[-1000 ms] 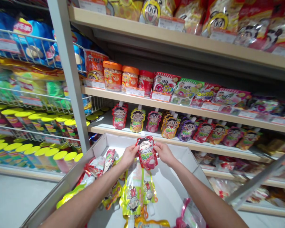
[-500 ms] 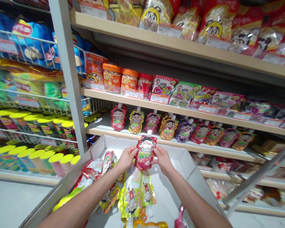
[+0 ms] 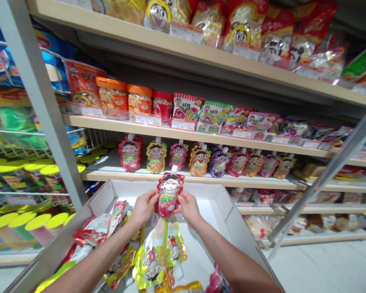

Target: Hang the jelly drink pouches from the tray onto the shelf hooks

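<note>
Between my two hands a red jelly drink pouch [image 3: 170,194] is held upright, its white spout on top and a grinning cartoon face toward me. My left hand [image 3: 144,207] pinches its left edge; my right hand [image 3: 187,207] pinches the right edge. Below them is a white cardboard box [image 3: 233,219] with loose pouches inside. A yellow-green pouch [image 3: 152,258] lies under the held one, and red and white pouches [image 3: 99,228] are heaped at the left. Partly behind my right forearm lies a pink pouch [image 3: 216,283].
Behind the box, a shelf [image 3: 110,176] bears a row of standing spouted pouches [image 3: 198,161]. Above are jars [image 3: 112,99] and candy bags [image 3: 215,116]. Grey posts [image 3: 39,93] frame the shelving left and right. Yellow-lidded canisters [image 3: 38,226] fill the wire racks at left.
My view has turned to the right, so the shelves, box and hands appear farther left. Both hands still hold the red pouch in the same way.
</note>
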